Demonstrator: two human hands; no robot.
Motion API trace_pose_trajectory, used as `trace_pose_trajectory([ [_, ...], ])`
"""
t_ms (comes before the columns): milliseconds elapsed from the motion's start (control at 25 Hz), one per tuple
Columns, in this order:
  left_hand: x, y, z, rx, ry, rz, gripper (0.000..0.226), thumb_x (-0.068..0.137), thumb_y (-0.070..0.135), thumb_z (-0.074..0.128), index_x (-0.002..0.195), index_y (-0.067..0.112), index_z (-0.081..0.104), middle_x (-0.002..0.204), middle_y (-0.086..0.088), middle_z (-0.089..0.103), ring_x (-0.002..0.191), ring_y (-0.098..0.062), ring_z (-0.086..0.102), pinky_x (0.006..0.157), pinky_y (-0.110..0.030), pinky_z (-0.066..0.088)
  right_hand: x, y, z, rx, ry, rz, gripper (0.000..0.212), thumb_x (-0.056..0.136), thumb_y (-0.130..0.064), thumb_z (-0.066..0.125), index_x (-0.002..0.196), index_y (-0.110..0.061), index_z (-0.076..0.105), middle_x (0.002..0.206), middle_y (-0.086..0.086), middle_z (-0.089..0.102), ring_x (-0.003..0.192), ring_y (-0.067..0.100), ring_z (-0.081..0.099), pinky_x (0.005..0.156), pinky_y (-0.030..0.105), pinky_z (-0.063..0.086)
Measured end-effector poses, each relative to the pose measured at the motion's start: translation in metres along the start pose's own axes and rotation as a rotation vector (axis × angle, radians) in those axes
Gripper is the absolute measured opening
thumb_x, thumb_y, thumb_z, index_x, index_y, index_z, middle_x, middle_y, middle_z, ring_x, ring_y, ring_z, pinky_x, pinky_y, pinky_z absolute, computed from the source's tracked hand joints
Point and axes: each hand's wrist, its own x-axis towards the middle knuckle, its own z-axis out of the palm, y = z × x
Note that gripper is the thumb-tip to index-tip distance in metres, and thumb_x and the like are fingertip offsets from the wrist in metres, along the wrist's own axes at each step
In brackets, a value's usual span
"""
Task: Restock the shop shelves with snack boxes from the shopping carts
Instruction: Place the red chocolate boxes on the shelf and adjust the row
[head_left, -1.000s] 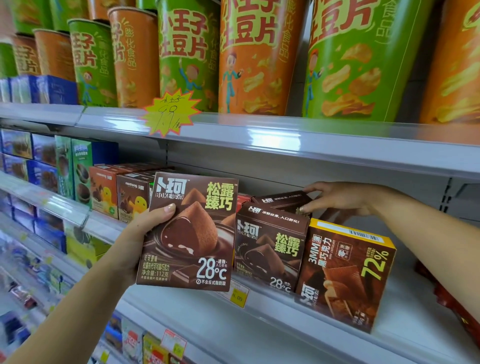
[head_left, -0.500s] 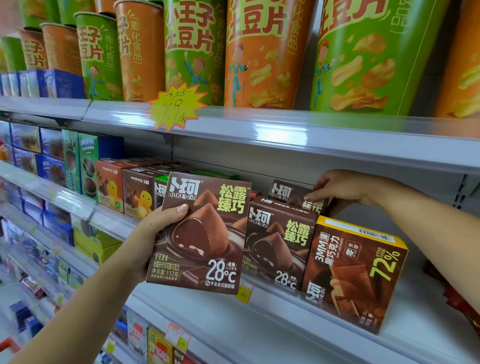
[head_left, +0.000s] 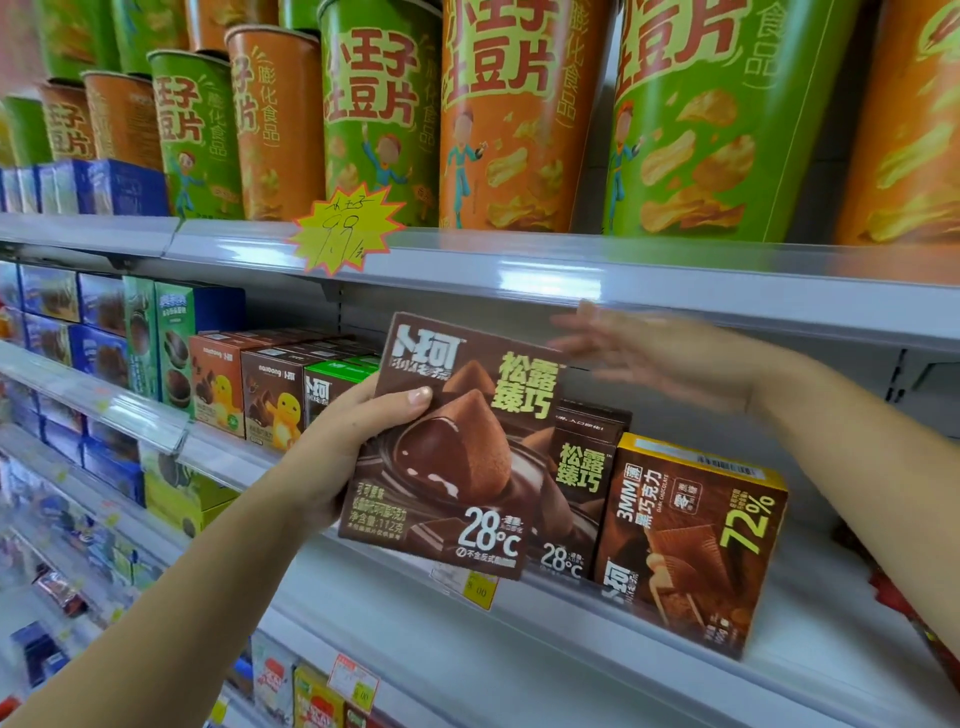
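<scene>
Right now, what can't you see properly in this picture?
Head view:
Right hand: motion blur; what it touches is unclear.
Shelved truffle box: mostly behind the held box.
Yellow price tag: partly covered, print too small.
Rightmost orange tub: cut by the edge.

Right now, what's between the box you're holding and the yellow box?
Head view: a brown box on the shelf sits between held box and yellow box.
</scene>
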Motion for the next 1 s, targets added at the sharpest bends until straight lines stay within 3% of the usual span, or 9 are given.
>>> trace_pose_trajectory([
  [160,0.011,-0.003,0.035,0.014,-0.119,0.021,0.044,0.064,0.03,0.077,0.105,0.017,0.069,0.088,-0.011,0.074,0.072,-0.026,0.072,0.063,-0.033,0.059,-0.036,0.0,0.017,0.118,0.033,-0.093,0.082,0.058,-0.069,0.076,0.129,-0.034,0.058,0.129,-0.01,0.063,0.122,0.007,0.057,0.103,0.028,0.045],
  [280,0.012,-0.009,0.059,-0.021,-0.219,0.0,0.035,0.065,0.034,0.076,0.097,0.02,0.075,0.087,-0.01,0.075,0.071,-0.023,0.072,0.063,-0.03,0.058,-0.067,-0.001,0.011,0.17,0.133,-0.087,0.054,0.066,-0.049,0.081,0.115,-0.029,0.07,0.113,0.006,0.072,0.104,0.027,0.068,0.087,0.04,0.057],
  [400,0.014,-0.008,0.087,0.106,-0.333,-0.039,0.044,0.077,0.055,0.073,0.102,0.02,0.074,0.09,-0.007,0.075,0.076,-0.019,0.071,0.067,-0.029,0.057,-0.105,0.003,-0.003,0.126,0.171,-0.034,0.061,0.056,-0.06,0.082,0.109,-0.03,0.073,0.105,0.014,0.073,0.086,0.031,0.068,0.07,0.04,0.057],
  [480,0.023,-0.009,0.097,0.185,-0.285,0.051,0.045,0.087,0.053,0.056,0.107,0.015,0.068,0.087,0.0,0.075,0.076,-0.013,0.07,0.065,-0.028,0.058,-0.136,0.005,-0.012,0.134,0.276,0.002,0.073,0.041,-0.063,0.087,0.103,-0.027,0.075,0.098,0.012,0.074,0.078,0.023,0.069,0.06,0.031,0.058],
  [600,0.044,-0.015,0.089,0.53,-0.047,0.383,0.023,0.1,0.03,0.051,0.112,0.022,0.068,0.102,0.007,0.074,0.098,-0.008,0.067,0.083,-0.031,0.058,-0.189,0.003,-0.028,0.141,0.521,0.115,0.081,0.022,-0.061,0.09,0.093,-0.025,0.077,0.087,0.007,0.076,0.065,0.018,0.071,0.047,0.025,0.054],
  [680,0.057,-0.017,0.081,0.881,-0.027,0.531,0.025,0.101,0.031,0.05,0.12,0.029,0.066,0.117,0.016,0.067,0.11,-0.002,0.06,0.094,-0.025,0.048,-0.215,0.004,-0.04,-0.004,0.66,0.238,0.062,0.034,-0.055,0.09,0.09,-0.034,0.077,0.087,0.004,0.076,0.067,0.021,0.073,0.05,0.034,0.059],
  [760,0.07,-0.021,0.079,1.13,-0.128,0.517,0.036,0.103,0.035,0.042,0.135,0.03,0.057,0.137,0.015,0.055,0.129,-0.004,0.048,0.103,-0.02,0.033,-0.227,0.009,-0.051,-0.182,0.774,0.371,0.04,0.049,-0.049,0.081,0.088,-0.043,0.075,0.079,-0.001,0.075,0.066,0.029,0.072,0.059,0.05,0.06],
  [880,0.084,-0.027,0.081,1.372,-0.306,0.402,0.049,0.105,0.041,0.026,0.152,0.029,0.035,0.16,0.011,0.026,0.147,-0.006,0.02,0.112,-0.018,0.01,-0.212,0.026,-0.058,-0.462,0.782,0.515,0.045,0.058,-0.059,0.074,0.101,-0.047,0.068,0.064,-0.007,0.066,0.054,0.018,0.06,0.057,0.029,0.05],
  [1000,0.095,-0.033,0.079,1.459,-0.373,0.358,0.051,0.105,0.042,0.018,0.154,0.03,0.028,0.162,0.008,0.022,0.149,-0.006,0.015,0.12,-0.026,0.005,-0.159,0.055,-0.06,-0.53,0.732,0.503,0.055,0.078,-0.039,0.077,0.128,-0.035,0.056,0.104,-0.007,0.062,0.082,0.012,0.059,0.071,0.027,0.043],
])
